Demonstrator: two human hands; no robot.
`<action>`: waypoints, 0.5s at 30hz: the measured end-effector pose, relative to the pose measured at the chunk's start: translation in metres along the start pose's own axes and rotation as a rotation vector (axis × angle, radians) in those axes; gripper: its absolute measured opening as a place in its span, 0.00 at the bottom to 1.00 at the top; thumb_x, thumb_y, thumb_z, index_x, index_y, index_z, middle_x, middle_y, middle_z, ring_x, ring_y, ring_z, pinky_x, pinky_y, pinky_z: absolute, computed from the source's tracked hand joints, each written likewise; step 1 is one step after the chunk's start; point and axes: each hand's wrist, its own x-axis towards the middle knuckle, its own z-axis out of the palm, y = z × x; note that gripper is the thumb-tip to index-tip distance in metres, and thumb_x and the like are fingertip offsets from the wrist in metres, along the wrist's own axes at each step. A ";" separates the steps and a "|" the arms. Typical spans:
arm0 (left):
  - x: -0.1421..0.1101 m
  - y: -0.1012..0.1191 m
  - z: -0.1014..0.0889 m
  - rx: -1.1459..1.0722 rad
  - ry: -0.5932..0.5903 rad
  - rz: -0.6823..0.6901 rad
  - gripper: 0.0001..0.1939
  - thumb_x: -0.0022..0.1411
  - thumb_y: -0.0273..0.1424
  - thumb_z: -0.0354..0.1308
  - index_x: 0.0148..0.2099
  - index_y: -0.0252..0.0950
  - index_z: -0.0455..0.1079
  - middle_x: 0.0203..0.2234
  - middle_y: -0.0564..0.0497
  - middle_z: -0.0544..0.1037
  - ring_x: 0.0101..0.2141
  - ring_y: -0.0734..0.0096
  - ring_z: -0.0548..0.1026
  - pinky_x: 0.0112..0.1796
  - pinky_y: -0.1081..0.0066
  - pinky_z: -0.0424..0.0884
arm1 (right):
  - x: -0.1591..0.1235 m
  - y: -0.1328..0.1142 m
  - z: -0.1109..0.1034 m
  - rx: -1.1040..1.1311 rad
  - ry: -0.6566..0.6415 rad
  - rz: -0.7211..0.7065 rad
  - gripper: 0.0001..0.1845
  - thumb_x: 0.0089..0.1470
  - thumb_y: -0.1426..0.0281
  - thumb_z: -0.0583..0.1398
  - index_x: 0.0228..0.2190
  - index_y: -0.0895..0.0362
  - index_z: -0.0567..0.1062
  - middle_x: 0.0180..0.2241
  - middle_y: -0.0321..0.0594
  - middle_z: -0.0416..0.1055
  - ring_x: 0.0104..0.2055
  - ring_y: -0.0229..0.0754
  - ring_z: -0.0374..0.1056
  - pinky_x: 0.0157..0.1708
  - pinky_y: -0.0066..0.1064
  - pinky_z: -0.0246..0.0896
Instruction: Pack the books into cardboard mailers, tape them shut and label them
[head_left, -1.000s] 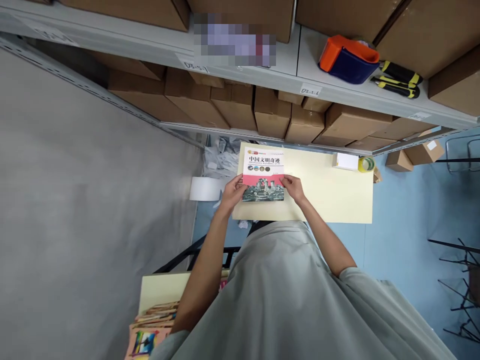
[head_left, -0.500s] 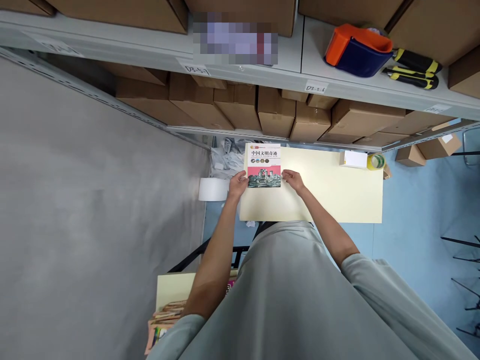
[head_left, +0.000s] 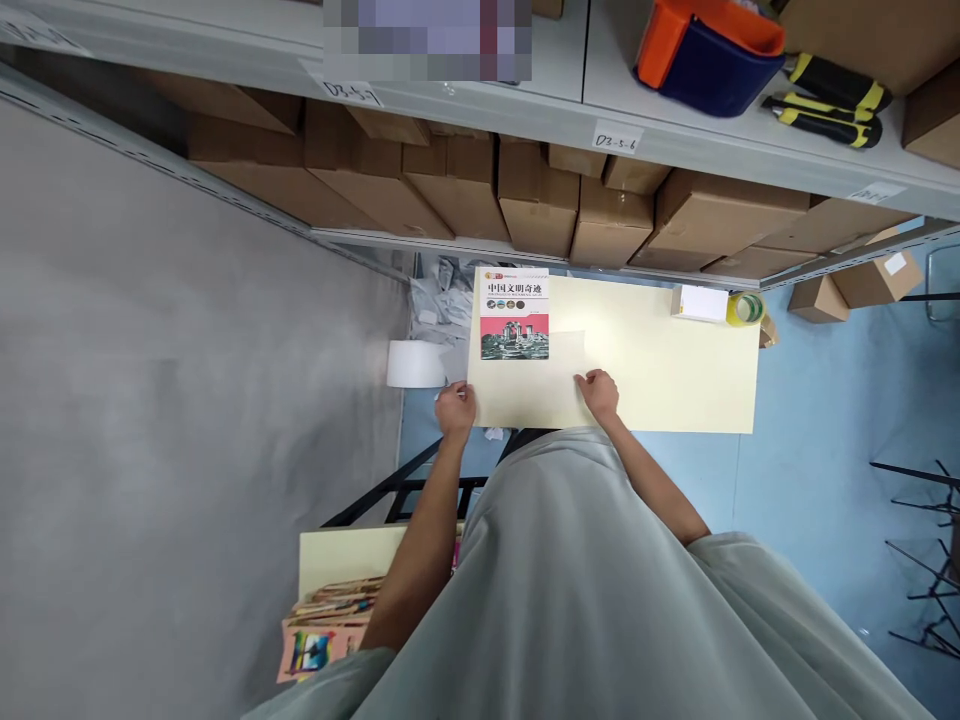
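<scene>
A book (head_left: 514, 340) with a white and pink cover and Chinese lettering lies face up at the left end of the pale yellow table (head_left: 675, 380). Just below it and to its right, a thin pale sheet (head_left: 566, 375), perhaps see-through, barely stands out from the tabletop. My right hand (head_left: 599, 396) is closed in a pinch at the right edge of this sheet. My left hand (head_left: 455, 408) has its fingers curled at the table's left edge; what they hold, if anything, is unclear. Neither hand touches the book.
A white box (head_left: 700, 303) and rolls of tape (head_left: 745, 308) stand at the table's back right. Shelves with cardboard boxes (head_left: 538, 205) overhang the far side. A white roll (head_left: 415, 364) and crumpled plastic (head_left: 442, 300) are at the left. Printed papers (head_left: 330, 620) lie behind at lower left.
Both hands have let go of the book's sides and drawn back toward my body. A thin pale sheet now shows by my right hand. The view has shifted slightly.
</scene>
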 end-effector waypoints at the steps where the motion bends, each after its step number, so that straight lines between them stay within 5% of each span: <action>1: 0.000 0.000 0.001 0.013 0.012 0.000 0.13 0.69 0.33 0.58 0.48 0.35 0.82 0.46 0.35 0.86 0.48 0.46 0.83 0.56 0.51 0.75 | 0.001 -0.004 0.003 -0.013 -0.007 0.002 0.13 0.73 0.61 0.62 0.49 0.56 0.81 0.53 0.51 0.82 0.54 0.51 0.79 0.53 0.37 0.69; 5: 0.003 0.001 -0.001 0.050 0.041 -0.011 0.12 0.68 0.34 0.59 0.46 0.37 0.82 0.44 0.38 0.86 0.48 0.45 0.83 0.54 0.52 0.75 | 0.000 -0.011 0.008 -0.025 -0.015 -0.007 0.10 0.75 0.67 0.58 0.48 0.56 0.80 0.55 0.52 0.81 0.55 0.53 0.78 0.53 0.39 0.68; 10: 0.004 0.000 -0.007 0.075 0.026 -0.010 0.11 0.68 0.33 0.61 0.45 0.36 0.83 0.42 0.40 0.87 0.45 0.47 0.83 0.52 0.54 0.75 | -0.007 -0.007 0.008 -0.029 0.029 -0.021 0.14 0.78 0.66 0.56 0.58 0.57 0.73 0.62 0.54 0.75 0.57 0.54 0.78 0.52 0.40 0.69; 15: 0.001 0.003 -0.010 0.091 0.022 0.006 0.12 0.68 0.33 0.60 0.47 0.35 0.83 0.42 0.40 0.87 0.45 0.49 0.83 0.52 0.54 0.76 | -0.007 -0.009 0.009 -0.027 0.017 -0.034 0.10 0.78 0.69 0.54 0.50 0.57 0.75 0.57 0.52 0.77 0.55 0.53 0.78 0.51 0.39 0.69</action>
